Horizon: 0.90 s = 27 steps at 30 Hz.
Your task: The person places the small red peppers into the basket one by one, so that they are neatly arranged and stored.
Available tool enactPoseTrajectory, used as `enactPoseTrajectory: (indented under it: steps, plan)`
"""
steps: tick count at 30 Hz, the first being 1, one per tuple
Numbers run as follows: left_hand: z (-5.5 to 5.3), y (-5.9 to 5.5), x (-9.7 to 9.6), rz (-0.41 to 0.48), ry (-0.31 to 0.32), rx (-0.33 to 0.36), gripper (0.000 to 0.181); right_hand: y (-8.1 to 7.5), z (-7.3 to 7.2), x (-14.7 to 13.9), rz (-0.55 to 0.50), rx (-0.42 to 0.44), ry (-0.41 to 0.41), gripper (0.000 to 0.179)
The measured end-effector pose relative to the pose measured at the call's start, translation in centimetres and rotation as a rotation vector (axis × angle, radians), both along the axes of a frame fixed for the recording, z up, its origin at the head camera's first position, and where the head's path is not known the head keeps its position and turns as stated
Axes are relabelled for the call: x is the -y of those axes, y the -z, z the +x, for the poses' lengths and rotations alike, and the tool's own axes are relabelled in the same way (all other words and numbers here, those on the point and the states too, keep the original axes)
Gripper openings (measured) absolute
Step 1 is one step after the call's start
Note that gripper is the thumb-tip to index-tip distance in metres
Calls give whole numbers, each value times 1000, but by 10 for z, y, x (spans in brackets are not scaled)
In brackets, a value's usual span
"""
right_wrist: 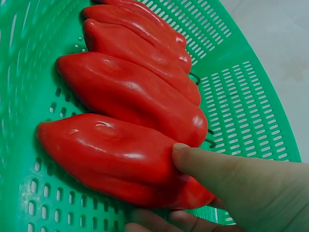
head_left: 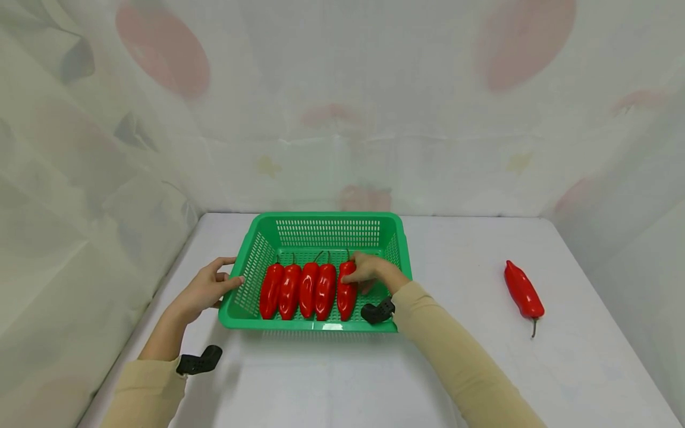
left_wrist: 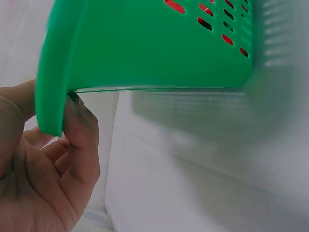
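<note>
A green plastic basket (head_left: 313, 325) with slotted walls stands on the white table. Several red peppers (head_left: 289, 291) lie side by side in it, stems toward the back. My left hand (head_left: 206, 288) grips the basket's left rim, thumb over the top and fingers beneath, as the left wrist view shows. Inside the basket, my right hand (head_left: 371, 270) holds the rightmost red pepper (right_wrist: 120, 159) near its stem end. Its thumb presses on top while the other fingers curl along the side, partly hidden under the pepper.
Another red pepper (head_left: 524, 291) lies on the table (head_left: 460, 255) to the right of the basket, its stem toward me. Pale patterned cloth (head_left: 337, 160) rises behind the table and along both sides.
</note>
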<state>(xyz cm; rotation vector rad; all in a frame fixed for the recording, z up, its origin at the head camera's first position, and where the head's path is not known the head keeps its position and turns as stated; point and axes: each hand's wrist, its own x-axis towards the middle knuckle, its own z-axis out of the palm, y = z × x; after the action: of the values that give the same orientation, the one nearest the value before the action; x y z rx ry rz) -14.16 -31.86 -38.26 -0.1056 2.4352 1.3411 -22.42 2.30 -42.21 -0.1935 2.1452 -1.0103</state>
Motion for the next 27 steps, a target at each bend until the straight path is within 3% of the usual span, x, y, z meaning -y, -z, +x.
enactPoseTrajectory:
  steps: [5,9,12,15,27]
  plan:
    - [0,0,0,-10,-6,5,68,6,-5,0,-6,24,-25,67]
    - [0,0,1,-13,-3,2,68,-8,5,1,3,15,-15,62]
    - [0,0,1,-5,0,2,68,-10,8,1,-1,5,-24,62]
    - [0,0,0,3,4,2,69,-2,3,2,-2,6,-29,64]
    - [0,-1,0,12,14,-5,69,1,2,3,6,20,-38,64]
